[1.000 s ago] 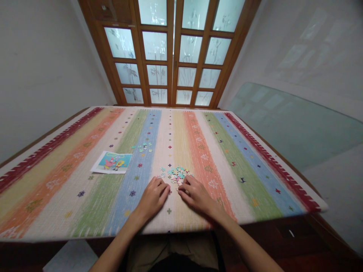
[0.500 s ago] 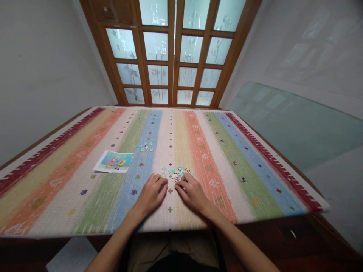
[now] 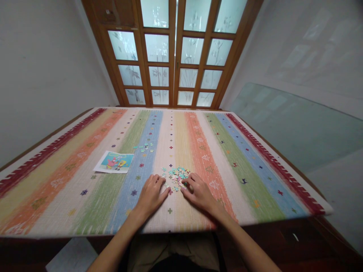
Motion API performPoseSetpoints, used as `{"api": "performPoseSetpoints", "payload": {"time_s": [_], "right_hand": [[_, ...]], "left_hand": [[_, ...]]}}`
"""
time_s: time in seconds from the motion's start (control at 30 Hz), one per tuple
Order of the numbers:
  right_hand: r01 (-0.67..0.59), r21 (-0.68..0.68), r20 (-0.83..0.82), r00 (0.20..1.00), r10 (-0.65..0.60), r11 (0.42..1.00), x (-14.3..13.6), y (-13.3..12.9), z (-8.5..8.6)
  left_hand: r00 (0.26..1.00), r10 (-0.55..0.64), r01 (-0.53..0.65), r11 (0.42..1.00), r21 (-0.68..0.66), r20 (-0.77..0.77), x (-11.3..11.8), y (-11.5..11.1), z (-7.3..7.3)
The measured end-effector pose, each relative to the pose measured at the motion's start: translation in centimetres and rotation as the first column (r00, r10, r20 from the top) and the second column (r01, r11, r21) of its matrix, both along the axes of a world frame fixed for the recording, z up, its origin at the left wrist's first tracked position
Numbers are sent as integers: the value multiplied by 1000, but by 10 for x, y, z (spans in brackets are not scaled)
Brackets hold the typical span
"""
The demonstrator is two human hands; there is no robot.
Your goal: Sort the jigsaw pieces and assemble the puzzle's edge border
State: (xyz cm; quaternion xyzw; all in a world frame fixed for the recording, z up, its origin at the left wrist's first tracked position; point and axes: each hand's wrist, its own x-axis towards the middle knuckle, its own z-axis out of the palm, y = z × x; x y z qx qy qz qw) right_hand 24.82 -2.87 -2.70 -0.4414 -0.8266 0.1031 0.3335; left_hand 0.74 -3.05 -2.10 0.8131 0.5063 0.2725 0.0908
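Though the left hand [image 3: 149,193] is spread, whether the right hand [image 3: 197,192] pinches puzzle pieces [image 3: 179,174] is unclear.

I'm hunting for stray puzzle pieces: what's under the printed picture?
Striped cloth, its pale and green bands showing around the printed picture. The puzzle pieces in view lie clear of it; anything beneath is covered and cannot be seen.

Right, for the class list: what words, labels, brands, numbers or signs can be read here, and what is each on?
No readable text.
Picture card: any lettering is too small to make out.
Puzzle pieces: too small to read any marks.
Tablecloth: decorative motifs, no legible writing.
Glass panes: plant designs, no legible writing.
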Motion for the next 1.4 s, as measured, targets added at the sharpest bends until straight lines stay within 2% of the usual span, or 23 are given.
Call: {"api": "performPoseSetpoints", "payload": {"time_s": [0.4,0.77,0.97,1.07,1.13,1.3,1.4], "right_hand": [[-16,-23,-27,1000,15,1000,8,0,8],[-38,0,-59,998,38,999,4,0,4],[-40,-7,-72,997,39,999,4,-1,2],[-46,2,-83,995,46,999,4,-1,2],[-46,11,-90,995,47,999,3,-2,2],[-49,47,-81,995,53,998,2,-2,-1],[-52,62,-57,997,55,997,2,-2,-1]], "left_hand": [[997,-76,77,994,-77,23,-13,1,5],[990,-144,144,988,-53,-5,-18,4,6],[955,-272,276,961,21,-115,-29,13,13],[954,-266,277,958,71,-136,-48,32,23],[964,-236,247,965,90,-120,-65,52,32],[993,-100,107,988,110,-64,-108,120,50],[997,-4,8,999,48,-80,-122,160,54]]}}
